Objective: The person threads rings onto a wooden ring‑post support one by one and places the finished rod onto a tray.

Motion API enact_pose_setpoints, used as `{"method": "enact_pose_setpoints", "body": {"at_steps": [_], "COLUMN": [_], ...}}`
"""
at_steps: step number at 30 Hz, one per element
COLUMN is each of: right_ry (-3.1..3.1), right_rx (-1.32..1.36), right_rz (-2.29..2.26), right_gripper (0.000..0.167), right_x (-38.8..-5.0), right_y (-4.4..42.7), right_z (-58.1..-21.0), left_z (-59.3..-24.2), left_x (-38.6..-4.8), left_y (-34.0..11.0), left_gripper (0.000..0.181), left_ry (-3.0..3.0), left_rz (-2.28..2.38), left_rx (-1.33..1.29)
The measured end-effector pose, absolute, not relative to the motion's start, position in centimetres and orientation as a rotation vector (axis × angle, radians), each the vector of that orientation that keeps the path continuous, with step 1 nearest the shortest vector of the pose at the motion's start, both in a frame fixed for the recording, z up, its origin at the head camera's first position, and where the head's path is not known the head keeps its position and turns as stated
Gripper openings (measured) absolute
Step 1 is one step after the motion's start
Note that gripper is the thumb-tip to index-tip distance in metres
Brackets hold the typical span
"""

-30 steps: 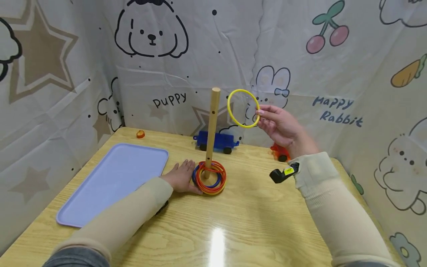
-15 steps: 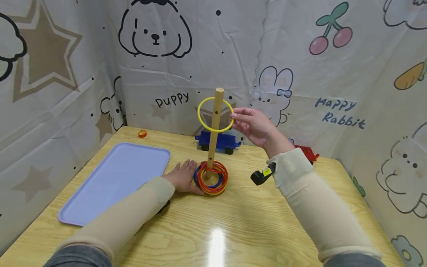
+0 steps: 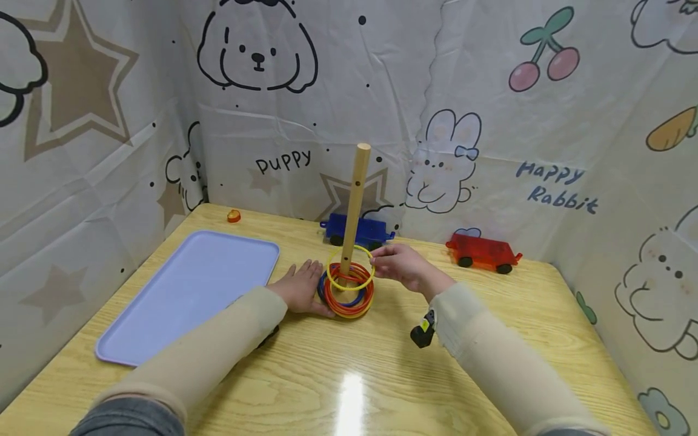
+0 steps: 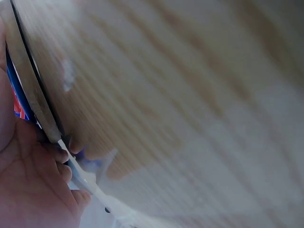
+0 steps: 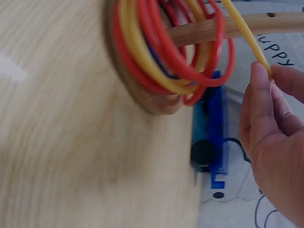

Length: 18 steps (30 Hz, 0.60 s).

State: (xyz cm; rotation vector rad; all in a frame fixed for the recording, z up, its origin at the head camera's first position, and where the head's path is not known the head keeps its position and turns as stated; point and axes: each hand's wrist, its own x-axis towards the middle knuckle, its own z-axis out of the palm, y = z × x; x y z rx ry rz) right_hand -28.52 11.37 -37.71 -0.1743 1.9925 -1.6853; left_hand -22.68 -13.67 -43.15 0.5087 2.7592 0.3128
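My right hand point(image 3: 403, 266) pinches the right side of a thin yellow ring point(image 3: 328, 266) between thumb and fingertips. That ring encircles the lower part of an upright wooden peg point(image 3: 357, 188), just above several red, yellow and blue rings point(image 3: 349, 312) piled around its foot. In the right wrist view the pinched yellow ring point(image 5: 244, 29) stands apart from the red rings point(image 5: 156, 42). My left hand point(image 3: 300, 289) lies with straight fingers at the left side of the peg's base, beside the piled rings. In the left wrist view the palm point(image 4: 33, 185) is against the round base's edge point(image 4: 33, 90).
A lilac tray point(image 3: 191, 290) lies on the table at left. Behind the peg stands a blue toy wagon point(image 3: 373, 231), and a red toy wagon point(image 3: 482, 251) is at the back right. A small orange piece point(image 3: 233, 215) sits near the back left edge. Printed cloth walls enclose the table.
My right hand has carried the yellow ring left, over the peg's top, then down to near the pile. The red wagon has come into full view. My left hand has stayed in place.
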Motion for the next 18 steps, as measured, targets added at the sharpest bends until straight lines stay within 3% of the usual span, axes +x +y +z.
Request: {"method": "enact_pose_setpoints", "body": {"at_steps": [4, 9, 15, 18], "right_ry": [2.012, 2.179, 2.407, 2.524], "right_rx": [-0.158, -0.248, -0.587, -0.67], "right_rz": [-1.625, -1.434, -1.337, -1.409], "right_gripper": [0.017, 0.03, 0.049, 0.049], "right_x": [-28.4, -28.2, -27.3, -26.5], "right_y": [11.6, 11.9, 9.7, 7.6], "right_z": [-38.6, -38.1, -34.3, -32.0], "left_z": [-43.1, -43.0, -42.6, -42.7], "left_x": [-22.8, -22.9, -22.9, -23.1], "left_y": [-13.6, -13.5, -13.7, -13.8], "left_gripper": [0.117, 0.117, 0.117, 0.117], "left_ry": [2.757, 2.751, 2.753, 2.754], "left_rz": [0.315, 0.297, 0.317, 0.324], "left_rx": [0.513, 0.524, 0.513, 0.506]}}
